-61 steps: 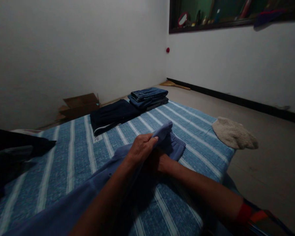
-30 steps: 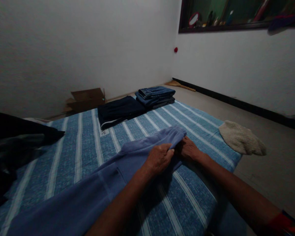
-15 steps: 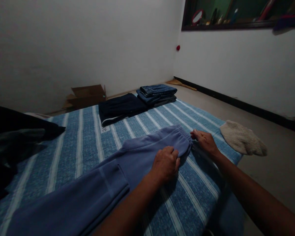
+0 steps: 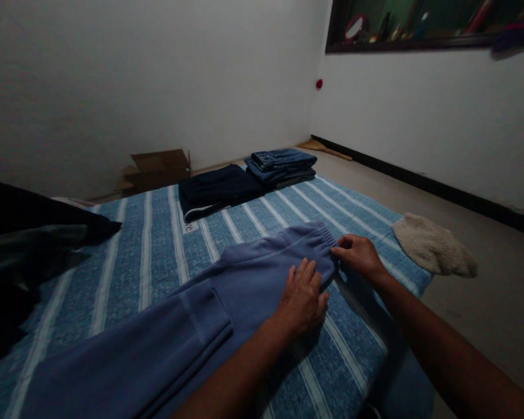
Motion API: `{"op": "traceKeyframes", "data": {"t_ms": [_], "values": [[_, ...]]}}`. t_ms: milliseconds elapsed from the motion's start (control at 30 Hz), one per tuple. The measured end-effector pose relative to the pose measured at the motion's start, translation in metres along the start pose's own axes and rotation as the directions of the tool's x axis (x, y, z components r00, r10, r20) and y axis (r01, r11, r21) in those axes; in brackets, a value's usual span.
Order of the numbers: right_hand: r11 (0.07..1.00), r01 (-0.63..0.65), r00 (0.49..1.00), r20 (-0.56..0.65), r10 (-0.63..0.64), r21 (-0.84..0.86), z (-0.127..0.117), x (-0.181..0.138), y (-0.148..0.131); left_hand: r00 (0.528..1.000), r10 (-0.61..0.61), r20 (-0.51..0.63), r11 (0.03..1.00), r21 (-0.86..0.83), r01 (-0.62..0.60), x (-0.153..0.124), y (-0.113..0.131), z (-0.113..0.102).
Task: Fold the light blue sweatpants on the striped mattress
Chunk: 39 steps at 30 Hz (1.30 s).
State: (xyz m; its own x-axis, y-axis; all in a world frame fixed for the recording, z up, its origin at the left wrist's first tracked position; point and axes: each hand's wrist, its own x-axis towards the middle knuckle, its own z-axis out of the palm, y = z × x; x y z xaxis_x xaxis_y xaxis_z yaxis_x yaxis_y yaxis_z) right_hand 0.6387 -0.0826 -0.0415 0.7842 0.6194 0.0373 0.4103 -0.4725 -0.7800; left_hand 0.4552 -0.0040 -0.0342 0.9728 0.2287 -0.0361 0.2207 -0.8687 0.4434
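Observation:
A pair of blue-purple sweatpants [image 4: 253, 273] lies stretched out on the striped bedspread [image 4: 157, 256], its elastic waistband at the far right end and a side pocket nearer to me. My left hand [image 4: 302, 295] rests flat on the fabric just below the waistband, fingers extended. At the waistband's right edge my right hand [image 4: 357, 255] pinches the cloth between thumb and fingers. The lower legs run out of view at the bottom left.
Folded dark trousers [image 4: 220, 189] and stacked folded jeans [image 4: 282, 166] lie at the bed's far edge. Dark clothes [image 4: 39, 238] are heaped on the left. A beige knitted item [image 4: 434, 244] lies at the right corner. A cardboard box [image 4: 159, 169] stands behind the bed.
My left hand has uncurled and now lies flat on the sweatpants. My right hand has shifted slightly along the waistband, its fingers now closed on the edge.

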Motion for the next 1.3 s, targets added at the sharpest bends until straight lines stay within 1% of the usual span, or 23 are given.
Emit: {"op": "traceKeyframes", "data": {"t_ms": [133, 300, 400, 467, 533, 600, 667, 767, 867, 1033, 1200, 1300], "values": [[0.975, -0.072, 0.997, -0.001, 0.073, 0.21, -0.001, 0.0, -0.003, 1.0, 0.009, 0.01, 0.999, -0.036, -0.008, -0.001, 0.0, 0.001], [0.939, -0.139, 0.989, 0.006, 0.145, 0.314, 0.001, 0.0, -0.003, 0.999, 0.037, 0.017, 0.998, -0.042, -0.036, -0.002, 0.0, 0.003], [0.918, -0.164, 0.986, 0.027, 0.166, 0.36, 0.001, -0.001, -0.003, 0.993, 0.115, 0.033, 0.991, -0.072, -0.113, -0.001, -0.008, -0.008], [0.907, -0.171, 0.985, 0.042, 0.168, 0.386, 0.001, -0.001, -0.003, 0.988, 0.156, 0.006, 0.986, -0.068, -0.155, -0.001, -0.019, -0.02], [0.896, -0.174, 0.984, 0.052, 0.168, 0.409, 0.0, -0.002, -0.003, 0.989, 0.134, -0.062, 0.991, -0.001, -0.134, -0.004, -0.033, -0.03], [0.886, -0.176, 0.984, 0.053, 0.17, 0.429, 0.001, -0.002, -0.003, 0.991, 0.1, -0.092, 0.991, 0.103, -0.09, -0.009, -0.045, -0.033], [0.876, -0.179, 0.983, 0.056, 0.173, 0.448, 0.001, -0.002, -0.003, 0.995, 0.072, -0.067, 0.98, 0.189, -0.058, -0.017, -0.054, -0.027], [0.86, -0.188, 0.981, 0.057, 0.183, 0.474, 0.001, -0.002, -0.002, 0.999, 0.031, -0.025, 0.97, 0.243, -0.024, -0.029, -0.057, -0.014], [0.851, -0.189, 0.98, 0.042, 0.194, 0.489, 0.0, -0.001, -0.001, 1.0, 0.005, -0.007, 0.97, 0.242, -0.003, -0.034, -0.055, -0.007], [0.863, -0.167, 0.982, 0.004, 0.189, 0.476, 0.002, 0.0, 0.002, 0.999, -0.009, 0.037, 0.976, 0.218, 0.001, -0.034, -0.053, -0.013], [0.914, -0.123, 0.989, -0.028, 0.144, 0.386, 0.004, -0.002, 0.004, 0.998, -0.013, 0.06, 0.977, 0.213, 0.0, -0.034, -0.051, -0.017], [0.954, -0.078, 0.995, -0.031, 0.091, 0.289, 0.001, -0.002, 0.003, 0.997, -0.024, 0.067, 0.978, 0.207, 0.009, -0.034, -0.049, -0.019]]}}
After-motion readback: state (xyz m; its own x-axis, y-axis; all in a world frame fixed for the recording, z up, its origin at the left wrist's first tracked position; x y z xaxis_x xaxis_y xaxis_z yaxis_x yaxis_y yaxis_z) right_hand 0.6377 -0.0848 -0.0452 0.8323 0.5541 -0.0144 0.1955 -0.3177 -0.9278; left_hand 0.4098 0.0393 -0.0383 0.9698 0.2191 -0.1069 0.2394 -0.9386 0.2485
